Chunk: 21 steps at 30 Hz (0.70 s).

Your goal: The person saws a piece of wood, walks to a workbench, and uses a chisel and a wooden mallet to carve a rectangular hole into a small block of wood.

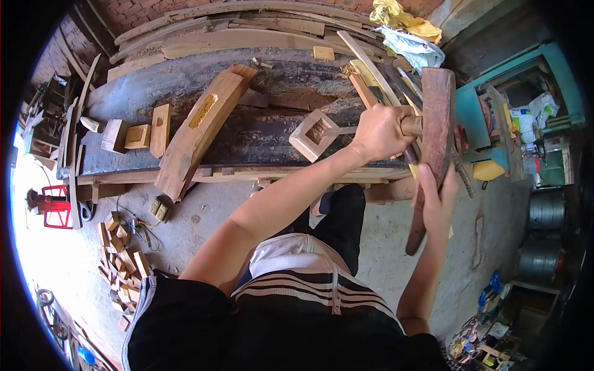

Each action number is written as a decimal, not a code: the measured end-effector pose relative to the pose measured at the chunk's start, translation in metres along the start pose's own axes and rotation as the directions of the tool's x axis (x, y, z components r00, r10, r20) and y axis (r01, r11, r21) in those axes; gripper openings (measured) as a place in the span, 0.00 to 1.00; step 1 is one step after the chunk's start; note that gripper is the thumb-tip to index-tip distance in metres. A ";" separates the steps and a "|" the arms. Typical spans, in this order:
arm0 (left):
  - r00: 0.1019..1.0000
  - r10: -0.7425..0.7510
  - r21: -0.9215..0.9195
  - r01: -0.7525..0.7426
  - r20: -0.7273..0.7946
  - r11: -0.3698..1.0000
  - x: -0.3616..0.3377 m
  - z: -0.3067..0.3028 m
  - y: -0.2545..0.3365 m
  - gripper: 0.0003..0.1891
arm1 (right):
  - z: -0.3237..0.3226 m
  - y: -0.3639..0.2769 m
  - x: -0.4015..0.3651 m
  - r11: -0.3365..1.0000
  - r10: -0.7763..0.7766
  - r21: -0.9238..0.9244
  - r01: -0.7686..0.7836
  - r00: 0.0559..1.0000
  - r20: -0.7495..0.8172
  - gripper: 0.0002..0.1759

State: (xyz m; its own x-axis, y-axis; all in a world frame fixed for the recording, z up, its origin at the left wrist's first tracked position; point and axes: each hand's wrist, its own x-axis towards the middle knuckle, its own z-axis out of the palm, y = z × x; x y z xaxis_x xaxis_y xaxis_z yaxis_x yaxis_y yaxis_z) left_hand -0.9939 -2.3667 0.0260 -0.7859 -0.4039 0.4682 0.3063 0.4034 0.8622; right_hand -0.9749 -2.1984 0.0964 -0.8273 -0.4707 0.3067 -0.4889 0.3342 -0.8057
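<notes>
My left hand [385, 133] is closed around the handle of a chisel [341, 130]. Its metal blade reaches left into the square recess of a small wooden block [307, 141] at the bench's near edge. In my right hand [438, 193] is a dark wooden mallet [437, 117], gripped by its narrower lower part. The mallet's broad upper part stands upright at the butt of the chisel handle, overlapping it in this view. Left of the block, a long timber [197, 139] with a rough carved slot lies across the bench and juts past its front edge.
Small wooden blocks [137, 137] line the left of the dark, rough-topped bench [266, 133]. Boards [247, 40] are stacked behind against bricks. Offcuts [127, 263] are heaped on the floor beside a cable. A teal cabinet [479, 117] and wire coils [544, 210] stand right.
</notes>
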 end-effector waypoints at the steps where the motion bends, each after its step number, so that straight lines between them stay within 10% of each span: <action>1: 1.000 -0.005 0.003 0.006 -0.008 1.000 0.001 0.000 -0.001 0.10 | -0.001 0.000 0.002 0.995 -0.089 -0.034 0.089 0.996 -0.007 0.24; 7: 0.999 -0.032 -0.013 0.033 0.043 0.999 0.001 -0.002 -0.001 0.10 | -0.008 -0.008 -0.007 0.972 -0.035 0.227 0.066 0.989 -0.140 0.26; 9: 0.999 -0.022 0.020 0.021 0.036 1.000 0.000 -0.001 -0.001 0.10 | 0.006 -0.001 -0.005 0.952 -0.126 -0.275 0.134 0.991 0.046 0.24; 10: 1.000 -0.017 0.054 0.016 0.018 0.998 0.001 0.000 -0.001 0.11 | 0.002 -0.001 -0.008 0.984 0.162 0.064 -0.168 0.983 0.091 0.32; 14: 0.997 -0.041 0.036 0.038 0.064 0.999 -0.001 -0.003 0.004 0.10 | -0.020 0.023 -0.005 0.991 -0.100 0.077 0.110 0.988 -0.120 0.28; 17: 0.999 -0.026 -0.028 0.027 0.029 0.999 0.000 -0.001 -0.001 0.11 | -0.008 -0.002 -0.012 0.945 0.019 0.323 0.043 0.982 -0.189 0.25; 21: 0.999 -0.020 -0.046 0.022 0.032 0.999 0.002 0.001 -0.004 0.13 | 0.000 -0.006 -0.008 0.965 0.192 0.156 -0.209 0.974 0.123 0.25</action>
State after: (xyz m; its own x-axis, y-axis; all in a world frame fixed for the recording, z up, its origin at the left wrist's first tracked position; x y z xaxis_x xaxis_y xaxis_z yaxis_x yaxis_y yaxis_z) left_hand -0.9970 -2.3685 0.0235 -0.8088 -0.3856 0.4440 0.3136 0.3560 0.8803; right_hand -0.9659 -2.1966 0.0986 -0.8652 -0.4946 0.0822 -0.2557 0.2943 -0.9209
